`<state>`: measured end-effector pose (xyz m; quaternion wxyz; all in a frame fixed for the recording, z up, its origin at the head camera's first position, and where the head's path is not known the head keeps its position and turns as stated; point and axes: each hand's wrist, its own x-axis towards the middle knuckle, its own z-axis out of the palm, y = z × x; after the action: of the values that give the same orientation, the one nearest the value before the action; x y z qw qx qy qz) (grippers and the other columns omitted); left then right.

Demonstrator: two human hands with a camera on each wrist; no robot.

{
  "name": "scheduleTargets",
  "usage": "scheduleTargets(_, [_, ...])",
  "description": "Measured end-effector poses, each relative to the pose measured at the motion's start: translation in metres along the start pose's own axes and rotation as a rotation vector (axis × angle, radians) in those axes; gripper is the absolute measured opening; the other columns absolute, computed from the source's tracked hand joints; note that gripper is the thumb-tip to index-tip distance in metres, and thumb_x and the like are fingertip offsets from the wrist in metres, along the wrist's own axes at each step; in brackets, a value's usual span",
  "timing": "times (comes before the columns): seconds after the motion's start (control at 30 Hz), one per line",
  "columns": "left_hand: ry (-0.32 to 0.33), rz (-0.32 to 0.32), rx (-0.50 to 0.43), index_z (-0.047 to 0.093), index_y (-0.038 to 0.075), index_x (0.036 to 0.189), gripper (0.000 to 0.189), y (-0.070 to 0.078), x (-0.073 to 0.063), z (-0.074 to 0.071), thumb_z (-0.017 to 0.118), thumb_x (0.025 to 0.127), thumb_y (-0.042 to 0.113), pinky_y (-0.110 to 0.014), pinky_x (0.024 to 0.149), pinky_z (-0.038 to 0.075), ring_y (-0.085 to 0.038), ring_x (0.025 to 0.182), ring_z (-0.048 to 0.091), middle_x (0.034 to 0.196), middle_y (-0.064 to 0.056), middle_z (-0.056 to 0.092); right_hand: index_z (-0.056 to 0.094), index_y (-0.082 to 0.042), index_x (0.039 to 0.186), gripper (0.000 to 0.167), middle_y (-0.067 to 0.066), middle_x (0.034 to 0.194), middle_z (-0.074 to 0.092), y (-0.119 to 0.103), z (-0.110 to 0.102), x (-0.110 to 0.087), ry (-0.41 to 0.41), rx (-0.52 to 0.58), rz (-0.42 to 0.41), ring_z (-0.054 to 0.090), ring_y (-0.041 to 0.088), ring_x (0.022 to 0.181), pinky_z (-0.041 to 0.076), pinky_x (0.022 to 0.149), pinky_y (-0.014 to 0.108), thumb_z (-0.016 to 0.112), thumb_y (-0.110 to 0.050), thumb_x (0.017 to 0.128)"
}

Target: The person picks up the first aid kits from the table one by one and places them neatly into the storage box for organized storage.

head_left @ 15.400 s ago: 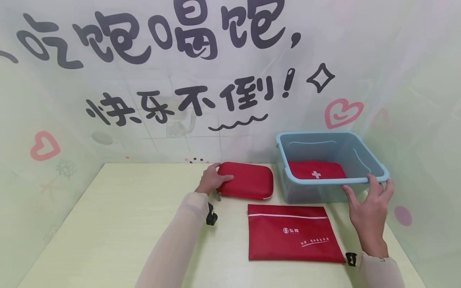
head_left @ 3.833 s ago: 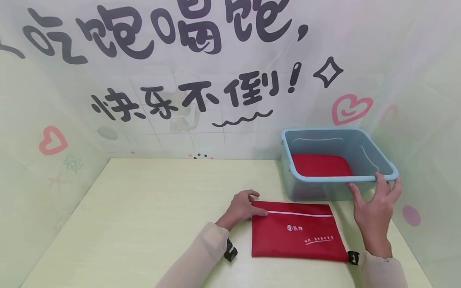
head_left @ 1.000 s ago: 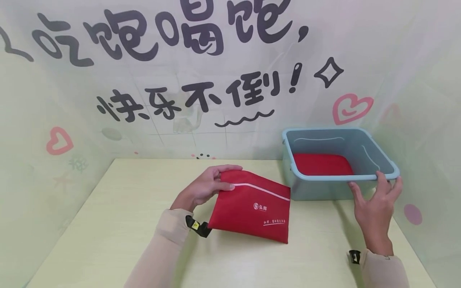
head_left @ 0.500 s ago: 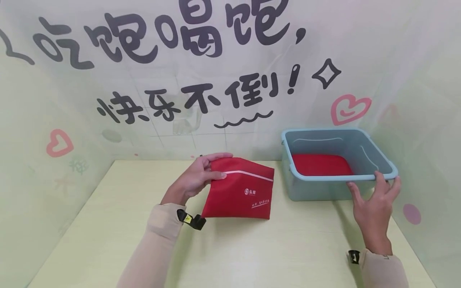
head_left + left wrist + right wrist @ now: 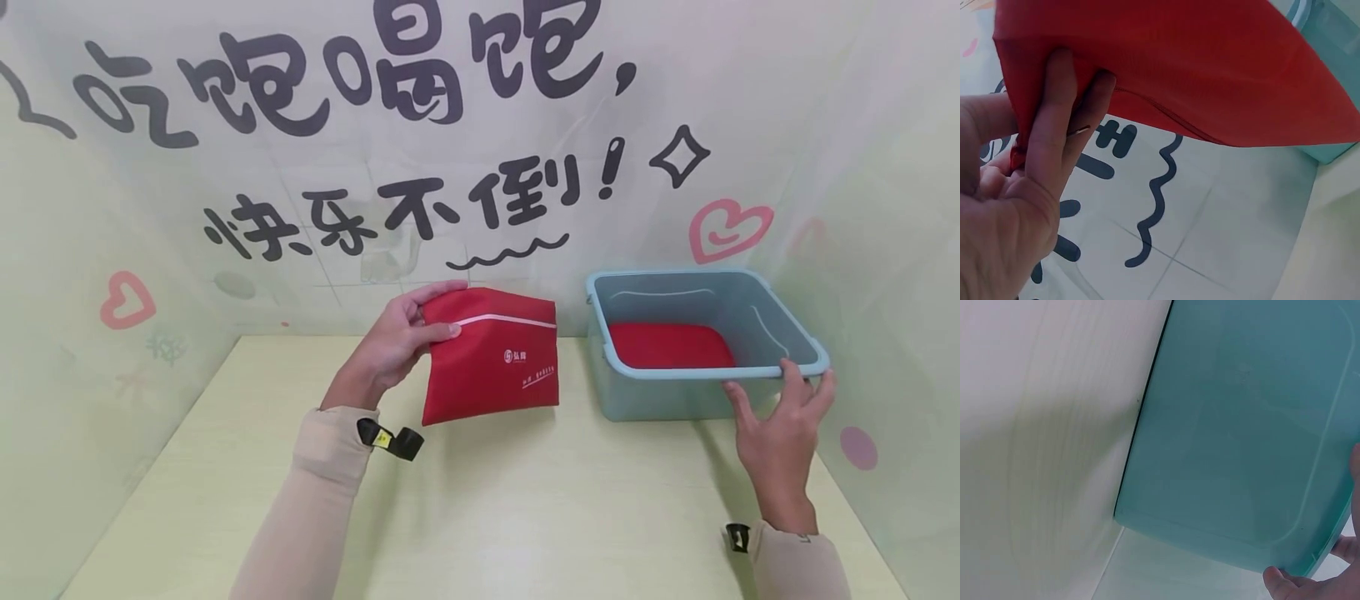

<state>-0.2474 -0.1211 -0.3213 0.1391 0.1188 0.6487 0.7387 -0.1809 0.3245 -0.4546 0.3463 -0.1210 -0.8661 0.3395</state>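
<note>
A flat red zip pouch with a white zip line and white lettering hangs above the table in the head view. My left hand pinches its upper left corner, thumb in front and fingers behind. From the left wrist view, the fingers press against the back of the pouch. On the right stands a blue-green plastic bin. Its front right rim is gripped by my right hand. Inside the bin lies a red case, its far parts partly hidden by the walls.
The pale wooden table ends at a printed wall curtain behind, with more curtain on both sides. The bin stands close to the back and right curtains. Black camera mounts are strapped to the wrists.
Earlier, a red hard case went from the table into the bin. The pouch has been lifted off the table and carried left, up and back by my left hand. My right hand stays on the rim.
</note>
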Motion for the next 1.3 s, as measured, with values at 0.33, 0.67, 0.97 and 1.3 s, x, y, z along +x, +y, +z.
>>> scheduleTargets(0.33, [0.016,0.034,-0.014,0.048,0.01,0.146,0.058,0.025,0.01,0.01,0.063,0.092,-0.004,-0.038,0.083,0.058,-0.03,0.111,0.064,0.134,-0.018,0.052,0.035,-0.009,0.151,0.075,0.01,0.163,0.01,0.001,0.0,-0.001,0.007,0.009,-0.007,0.035,0.038,0.14,0.042,0.092,0.07,0.075,-0.023,0.09])
scheduleTargets(0.67, [0.03,0.124,-0.076,0.048,0.01,0.145,0.057,0.055,0.018,0.02,0.062,0.092,-0.006,-0.035,0.08,0.059,-0.031,0.113,0.061,0.136,-0.017,0.051,0.035,-0.01,0.151,0.074,0.009,0.163,0.01,0.001,0.001,0.0,0.006,0.011,-0.006,0.035,0.038,0.141,0.041,0.093,0.07,0.075,-0.023,0.09])
scheduleTargets(0.97, [0.004,0.183,-0.118,0.051,0.009,0.143,0.056,0.069,0.028,0.044,0.063,0.091,-0.007,-0.036,0.081,0.059,-0.034,0.117,0.058,0.134,-0.017,0.051,0.036,-0.009,0.15,0.073,0.012,0.163,0.011,0.001,0.001,0.0,0.021,0.017,-0.017,0.037,0.041,0.138,0.041,0.092,0.071,0.075,-0.023,0.09])
scheduleTargets(1.3, [-0.039,0.209,-0.14,0.054,0.01,0.14,0.054,0.074,0.043,0.071,0.064,0.09,-0.007,-0.036,0.081,0.059,-0.034,0.117,0.058,0.131,-0.016,0.054,0.035,-0.01,0.151,0.073,0.013,0.163,0.01,0.002,0.001,0.0,0.015,0.018,-0.011,0.036,0.041,0.139,0.041,0.092,0.072,0.074,-0.025,0.091])
